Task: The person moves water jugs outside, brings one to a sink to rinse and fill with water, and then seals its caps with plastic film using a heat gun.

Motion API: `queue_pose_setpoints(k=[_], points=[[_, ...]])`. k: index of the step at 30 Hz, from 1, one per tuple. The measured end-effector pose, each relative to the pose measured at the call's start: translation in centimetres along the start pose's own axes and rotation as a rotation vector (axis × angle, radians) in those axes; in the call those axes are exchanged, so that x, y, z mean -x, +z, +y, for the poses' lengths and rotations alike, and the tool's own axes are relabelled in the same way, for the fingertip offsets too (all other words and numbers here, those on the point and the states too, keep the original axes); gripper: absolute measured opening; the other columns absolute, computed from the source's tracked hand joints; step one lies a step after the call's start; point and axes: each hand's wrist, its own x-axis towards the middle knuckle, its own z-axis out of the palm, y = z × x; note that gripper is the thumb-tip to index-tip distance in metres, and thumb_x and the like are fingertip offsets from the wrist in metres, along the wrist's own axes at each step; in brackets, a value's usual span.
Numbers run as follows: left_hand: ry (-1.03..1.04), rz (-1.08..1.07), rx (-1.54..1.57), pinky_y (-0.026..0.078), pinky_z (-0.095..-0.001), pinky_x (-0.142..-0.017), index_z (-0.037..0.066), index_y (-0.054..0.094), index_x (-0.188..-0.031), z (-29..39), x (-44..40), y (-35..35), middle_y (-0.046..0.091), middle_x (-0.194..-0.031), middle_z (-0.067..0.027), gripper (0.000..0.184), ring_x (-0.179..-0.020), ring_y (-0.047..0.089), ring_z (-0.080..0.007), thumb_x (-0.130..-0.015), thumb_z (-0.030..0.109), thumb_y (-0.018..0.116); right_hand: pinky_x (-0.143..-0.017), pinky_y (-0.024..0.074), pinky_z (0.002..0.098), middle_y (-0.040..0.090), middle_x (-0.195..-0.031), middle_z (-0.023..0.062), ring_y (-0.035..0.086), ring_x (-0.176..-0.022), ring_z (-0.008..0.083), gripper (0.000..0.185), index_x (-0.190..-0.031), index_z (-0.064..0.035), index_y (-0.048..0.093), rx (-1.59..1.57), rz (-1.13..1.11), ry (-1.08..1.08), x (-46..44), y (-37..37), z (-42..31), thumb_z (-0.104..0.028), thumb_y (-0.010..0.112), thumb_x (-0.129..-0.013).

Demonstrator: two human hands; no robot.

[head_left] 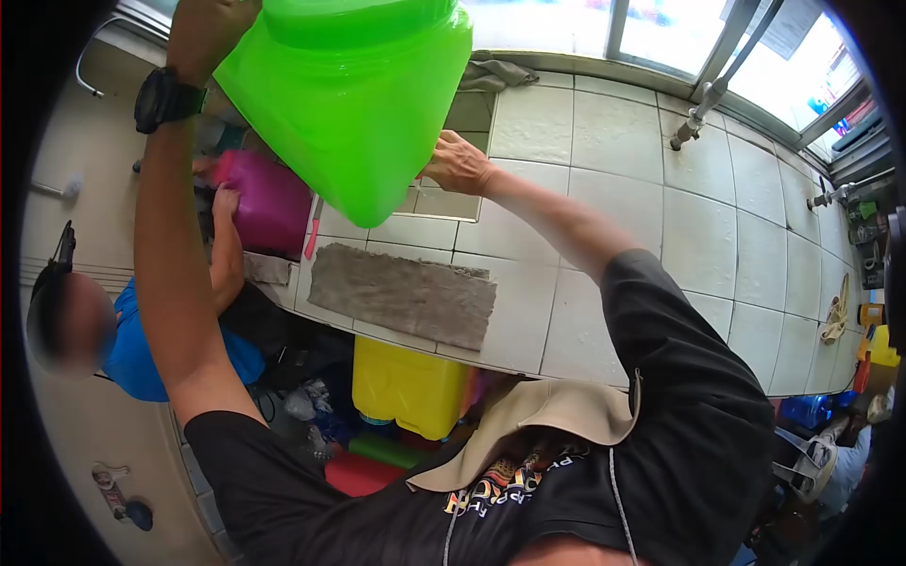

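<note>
A large, bright green plastic water container (349,113) is tilted above the tiled counter, one rounded corner pointing down. Its top runs out of view. At its upper left, my left hand (209,33) is closed at its edge, partly cut off by the frame; a black watch is on that wrist. My right hand (460,163) is closed against the container's lower right side, with fingertips hidden behind it. Beneath it is a square basin opening (448,204) in the counter. A wet grey-brown cloth (406,294) lies spread near the counter's front edge.
To the left, a co-worker in a blue shirt (142,349) handles a magenta container (269,203). A small pink tool (312,240) lies beside the cloth. Under the counter stands a yellow container (406,387). A pipe with a valve (694,123) rises at the back.
</note>
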Motion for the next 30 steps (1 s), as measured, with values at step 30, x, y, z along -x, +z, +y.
queue_pose_setpoints(k=[30], points=[[-0.038,0.235,0.124,0.043,-0.039,-0.079,0.02,0.063,-0.108,36.7,-8.0,0.8,0.056,-0.09,-0.0054,0.043,-0.082,0.055,-0.0262,-0.066,0.013,0.072,-0.094,0.0406,0.0408,0.057,-0.115,0.009,0.052,-0.11,0.026,0.053,-0.112,-0.0144,0.059,0.441,-0.083,0.055,13.0,-57.0,-12.2,-0.038,0.073,-0.066]])
